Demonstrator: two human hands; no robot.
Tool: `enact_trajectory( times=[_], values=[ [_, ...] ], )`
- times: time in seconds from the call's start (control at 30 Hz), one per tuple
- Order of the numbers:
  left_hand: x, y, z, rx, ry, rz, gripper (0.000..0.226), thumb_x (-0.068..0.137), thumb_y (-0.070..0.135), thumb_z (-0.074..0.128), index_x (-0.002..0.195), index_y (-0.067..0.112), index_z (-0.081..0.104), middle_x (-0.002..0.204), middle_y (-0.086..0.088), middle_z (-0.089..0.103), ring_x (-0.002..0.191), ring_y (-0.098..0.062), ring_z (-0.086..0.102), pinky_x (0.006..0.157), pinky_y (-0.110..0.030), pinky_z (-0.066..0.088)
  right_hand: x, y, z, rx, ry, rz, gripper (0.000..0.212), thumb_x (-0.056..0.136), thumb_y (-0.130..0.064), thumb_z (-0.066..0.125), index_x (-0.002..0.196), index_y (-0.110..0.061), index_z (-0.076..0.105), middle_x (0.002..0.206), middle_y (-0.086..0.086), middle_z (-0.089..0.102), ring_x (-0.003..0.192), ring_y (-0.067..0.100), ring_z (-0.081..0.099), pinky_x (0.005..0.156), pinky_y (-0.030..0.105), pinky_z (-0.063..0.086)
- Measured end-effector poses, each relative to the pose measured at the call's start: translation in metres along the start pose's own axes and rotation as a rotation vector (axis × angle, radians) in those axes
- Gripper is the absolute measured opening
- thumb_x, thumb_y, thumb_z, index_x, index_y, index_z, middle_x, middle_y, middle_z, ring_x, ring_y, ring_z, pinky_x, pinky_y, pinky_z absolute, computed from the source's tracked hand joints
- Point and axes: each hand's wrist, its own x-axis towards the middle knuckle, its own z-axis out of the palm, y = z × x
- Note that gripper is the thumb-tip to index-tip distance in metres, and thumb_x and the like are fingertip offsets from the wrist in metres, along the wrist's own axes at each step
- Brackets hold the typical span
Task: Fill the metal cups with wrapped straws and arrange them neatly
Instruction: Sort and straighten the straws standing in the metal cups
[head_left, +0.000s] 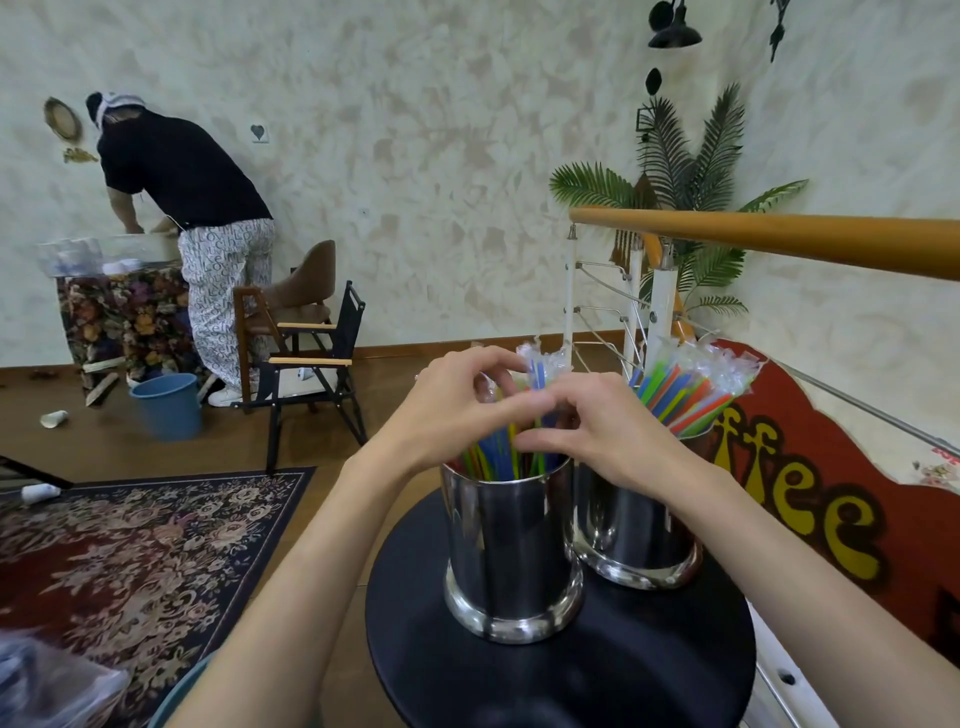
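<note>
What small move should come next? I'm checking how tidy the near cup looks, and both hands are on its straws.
Probably gather the straws upright: in the near cup they lean apart, with both the left hand and right hand already around them.

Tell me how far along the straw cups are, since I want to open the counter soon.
The right-hand cup already looks full of wrapped straws. The near cup is in hand: the left hand and right hand gather its straws with curled fingers. Left: evening that bundle.
</note>
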Motion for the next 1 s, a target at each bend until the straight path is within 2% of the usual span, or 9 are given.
enact_trajectory(
  times=[0.07, 0.17, 0.33, 0.43, 0.5, 0.67, 0.77, 0.83, 1.0],
  values=[
    [-0.002, 0.0, 0.001, 0.079, -0.01, -0.001, 0.041, 0.08, 0.043, 0.082, 0.115, 0.027, 0.067, 0.092, 0.01, 0.071, 0.091, -0.018, 0.064, 0.089, -0.045, 0.05, 0.0, -0.002, 0.002, -0.002, 0.021, -0.009, 0.026, 0.073, -0.049, 0.083, 0.072, -0.026, 0.07, 0.071, -0.008, 0.056, 0.066, 0.006, 0.053, 0.059, 0.022, 0.04],
    [-0.002, 0.001, -0.001, 0.093, 0.011, 0.023, 0.033, 0.082, 0.034, 0.083, 0.111, 0.023, 0.071, 0.089, 0.01, 0.07, 0.09, -0.018, 0.065, 0.089, -0.05, 0.05, -0.001, -0.005, -0.001, 0.023, -0.033, 0.026, 0.045, 0.064, -0.062, 0.077, 0.086, -0.022, 0.074, 0.077, -0.006, 0.06, 0.069, 0.007, 0.059, 0.063, 0.028, 0.052],
    [-0.001, 0.0, -0.002, 0.115, 0.062, 0.041, 0.015, 0.084, 0.028, 0.08, 0.094, 0.021, 0.072, 0.081, 0.011, 0.068, 0.083, -0.014, 0.064, 0.083, -0.048, 0.052, 0.001, -0.003, -0.011, 0.0, -0.108, 0.06, 0.027, 0.088, -0.026, 0.077, 0.114, -0.027, 0.074, 0.086, -0.008, 0.065, 0.075, 0.004, 0.065, 0.075, 0.028, 0.055],
    [-0.001, 0.002, -0.001, 0.149, 0.149, 0.028, 0.016, 0.081, 0.032, 0.075, 0.086, 0.021, 0.065, 0.081, 0.009, 0.064, 0.083, -0.016, 0.062, 0.085, -0.05, 0.05, 0.001, -0.006, -0.013, -0.014, -0.072, 0.056, 0.029, 0.092, -0.013, 0.066, 0.117, -0.027, 0.075, 0.084, -0.022, 0.063, 0.077, -0.007, 0.06, 0.071, 0.013, 0.043],
    [-0.001, 0.004, -0.002, 0.21, 0.229, 0.033, 0.017, 0.075, 0.04, 0.063, 0.082, 0.025, 0.06, 0.083, 0.01, 0.061, 0.083, -0.013, 0.057, 0.087, -0.047, 0.047, 0.002, -0.01, -0.015, -0.023, -0.028, 0.029, 0.034, 0.092, -0.005, 0.06, 0.114, -0.025, 0.077, 0.085, -0.03, 0.059, 0.079, -0.01, 0.058, 0.073, 0.011, 0.039],
    [0.001, -0.001, -0.004, 0.245, 0.416, 0.017, 0.013, 0.077, 0.038, 0.054, 0.082, 0.026, 0.052, 0.083, 0.013, 0.052, 0.082, -0.009, 0.046, 0.078, -0.035, 0.029, 0.009, -0.02, -0.021, -0.063, 0.148, -0.148, 0.036, 0.09, 0.008, 0.059, 0.109, -0.016, 0.078, 0.102, -0.014, 0.07, 0.094, -0.002, 0.06, 0.084, 0.005, 0.038],
    [0.003, -0.006, -0.004, 0.203, 0.454, -0.055, 0.011, 0.083, 0.029, 0.063, 0.087, 0.025, 0.054, 0.085, 0.014, 0.053, 0.086, -0.012, 0.05, 0.083, -0.04, 0.037, 0.016, -0.019, -0.026, -0.144, 0.282, -0.229, 0.038, 0.084, 0.013, 0.064, 0.11, -0.013, 0.077, 0.101, -0.01, 0.066, 0.094, -0.001, 0.054, 0.085, 0.006, 0.037],
    [0.003, -0.008, -0.004, 0.132, 0.441, -0.12, 0.017, 0.083, 0.021, 0.068, 0.095, 0.024, 0.056, 0.087, 0.011, 0.056, 0.092, -0.018, 0.055, 0.09, -0.049, 0.046, 0.019, -0.017, -0.029, -0.169, 0.383, -0.224, 0.038, 0.082, 0.014, 0.066, 0.108, -0.011, 0.076, 0.101, -0.004, 0.067, 0.097, 0.009, 0.057, 0.086, 0.019, 0.046],
    [0.002, -0.008, -0.002, 0.179, 0.333, -0.103, 0.062, 0.081, 0.013, 0.071, 0.139, 0.018, 0.05, 0.107, 0.003, 0.058, 0.108, -0.022, 0.056, 0.099, -0.051, 0.046, 0.021, -0.008, -0.038, -0.228, 0.627, -0.214, 0.025, 0.084, 0.01, 0.071, 0.104, -0.005, 0.076, 0.097, 0.01, 0.068, 0.092, 0.023, 0.063, 0.083, 0.034, 0.053]
  ],
)
